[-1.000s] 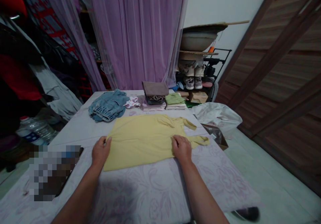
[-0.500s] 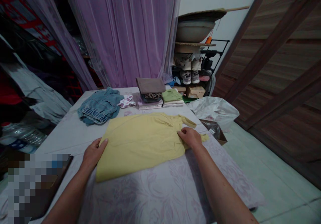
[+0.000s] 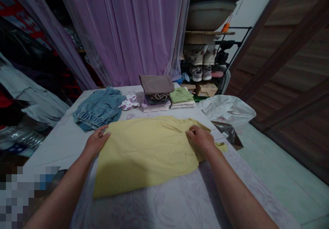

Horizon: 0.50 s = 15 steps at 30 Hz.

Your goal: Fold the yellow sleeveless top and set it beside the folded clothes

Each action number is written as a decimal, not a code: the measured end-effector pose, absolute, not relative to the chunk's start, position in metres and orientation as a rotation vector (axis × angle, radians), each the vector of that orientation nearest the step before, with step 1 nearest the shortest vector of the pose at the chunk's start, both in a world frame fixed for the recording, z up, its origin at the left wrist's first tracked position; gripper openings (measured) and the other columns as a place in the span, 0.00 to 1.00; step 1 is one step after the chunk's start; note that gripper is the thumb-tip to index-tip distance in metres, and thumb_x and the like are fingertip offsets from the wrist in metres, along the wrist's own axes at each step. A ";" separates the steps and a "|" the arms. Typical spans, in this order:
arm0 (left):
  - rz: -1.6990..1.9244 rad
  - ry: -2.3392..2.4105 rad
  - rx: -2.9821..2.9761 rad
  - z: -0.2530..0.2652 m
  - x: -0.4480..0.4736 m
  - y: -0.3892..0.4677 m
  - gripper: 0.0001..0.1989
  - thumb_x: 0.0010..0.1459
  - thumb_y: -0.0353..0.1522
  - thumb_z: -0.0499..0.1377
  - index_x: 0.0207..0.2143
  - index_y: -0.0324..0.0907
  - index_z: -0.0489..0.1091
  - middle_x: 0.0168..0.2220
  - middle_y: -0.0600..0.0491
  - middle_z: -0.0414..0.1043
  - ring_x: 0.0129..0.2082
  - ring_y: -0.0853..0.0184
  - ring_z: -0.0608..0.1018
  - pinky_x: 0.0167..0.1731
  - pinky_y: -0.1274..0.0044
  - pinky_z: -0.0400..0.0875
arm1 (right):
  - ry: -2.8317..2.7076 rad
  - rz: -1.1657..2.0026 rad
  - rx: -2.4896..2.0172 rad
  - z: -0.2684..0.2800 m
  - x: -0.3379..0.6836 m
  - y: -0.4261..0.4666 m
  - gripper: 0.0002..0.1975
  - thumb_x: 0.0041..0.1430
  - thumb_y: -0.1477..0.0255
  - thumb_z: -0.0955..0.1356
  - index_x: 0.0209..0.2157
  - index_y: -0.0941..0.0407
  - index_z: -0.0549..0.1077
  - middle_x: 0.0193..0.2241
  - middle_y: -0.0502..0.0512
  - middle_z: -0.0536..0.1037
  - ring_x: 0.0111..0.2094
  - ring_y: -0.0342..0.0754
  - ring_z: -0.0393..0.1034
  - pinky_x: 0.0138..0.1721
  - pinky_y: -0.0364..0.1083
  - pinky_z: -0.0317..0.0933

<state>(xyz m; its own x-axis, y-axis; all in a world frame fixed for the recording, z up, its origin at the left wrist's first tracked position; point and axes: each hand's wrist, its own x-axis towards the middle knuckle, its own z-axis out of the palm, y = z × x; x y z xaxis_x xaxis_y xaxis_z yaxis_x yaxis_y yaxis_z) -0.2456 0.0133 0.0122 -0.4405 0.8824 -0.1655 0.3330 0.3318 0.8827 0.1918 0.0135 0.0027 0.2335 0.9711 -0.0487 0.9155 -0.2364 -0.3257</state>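
Left hand (image 3: 96, 140) rests flat and open on the left edge of a yellow shirt (image 3: 144, 150) spread across the cloth-covered table (image 3: 164, 201); right hand (image 3: 202, 138) pinches the fabric near the sleeve. Soft, light and limp, the shirt looks best taken by its edges. Denim garment (image 3: 99, 108) and folded stacks (image 3: 156, 93) lie beyond; bare table lies nearer, its right edge close.

The near part of the table (image 3: 159, 205) is bare cloth, with room to move. The shirt (image 3: 146, 150) covers the middle. Behind it, the jeans (image 3: 97, 109), a small sock (image 3: 130, 102) and two stacks (image 3: 167, 93) block the far edge. A bag (image 3: 227, 109) crowds the right side.
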 end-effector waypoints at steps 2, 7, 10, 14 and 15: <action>1.150 1.917 1.012 0.009 -0.243 0.016 0.26 0.50 0.33 0.61 0.53 0.41 0.70 0.22 0.59 0.67 0.19 0.73 0.70 0.20 0.84 0.65 | -1.807 0.364 -2.304 0.004 0.191 0.010 0.19 0.57 0.55 0.67 0.44 0.52 0.75 0.37 0.56 0.81 0.39 0.53 0.73 0.31 0.45 0.55; 1.303 1.851 0.900 -0.005 -0.239 0.017 0.26 0.49 0.34 0.62 0.53 0.42 0.70 0.23 0.59 0.68 0.19 0.73 0.71 0.20 0.83 0.67 | -1.856 0.492 -2.167 -0.004 0.190 0.004 0.23 0.53 0.63 0.69 0.51 0.52 0.71 0.28 0.49 0.78 0.31 0.49 0.71 0.28 0.43 0.52; 1.313 1.838 0.910 -0.009 -0.241 0.015 0.25 0.47 0.35 0.63 0.51 0.42 0.71 0.24 0.58 0.69 0.20 0.72 0.72 0.20 0.83 0.68 | -1.783 0.448 -1.973 -0.009 0.192 0.009 0.20 0.54 0.66 0.66 0.50 0.53 0.71 0.25 0.47 0.75 0.26 0.46 0.68 0.28 0.43 0.54; 1.396 1.821 0.879 -0.011 -0.246 0.022 0.23 0.47 0.33 0.63 0.49 0.42 0.72 0.25 0.57 0.71 0.21 0.72 0.73 0.21 0.83 0.68 | -1.619 0.234 -1.909 -0.010 0.188 0.026 0.20 0.57 0.61 0.64 0.49 0.55 0.72 0.28 0.51 0.76 0.28 0.47 0.69 0.30 0.44 0.58; 1.420 1.820 0.884 -0.012 -0.247 0.025 0.23 0.47 0.33 0.63 0.49 0.42 0.72 0.25 0.58 0.71 0.21 0.72 0.73 0.21 0.83 0.68 | -1.610 0.199 -1.946 -0.010 0.185 0.031 0.20 0.58 0.62 0.64 0.50 0.55 0.71 0.29 0.52 0.77 0.30 0.48 0.70 0.31 0.44 0.58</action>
<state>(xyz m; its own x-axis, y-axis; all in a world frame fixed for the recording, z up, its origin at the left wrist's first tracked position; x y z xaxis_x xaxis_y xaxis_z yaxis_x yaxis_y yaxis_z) -0.2473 0.0254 -0.0121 -0.5559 0.8262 -0.0909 0.1129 0.1834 0.9765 0.1849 0.0315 -0.0103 0.2534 0.9337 0.2532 0.8439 -0.0854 -0.5296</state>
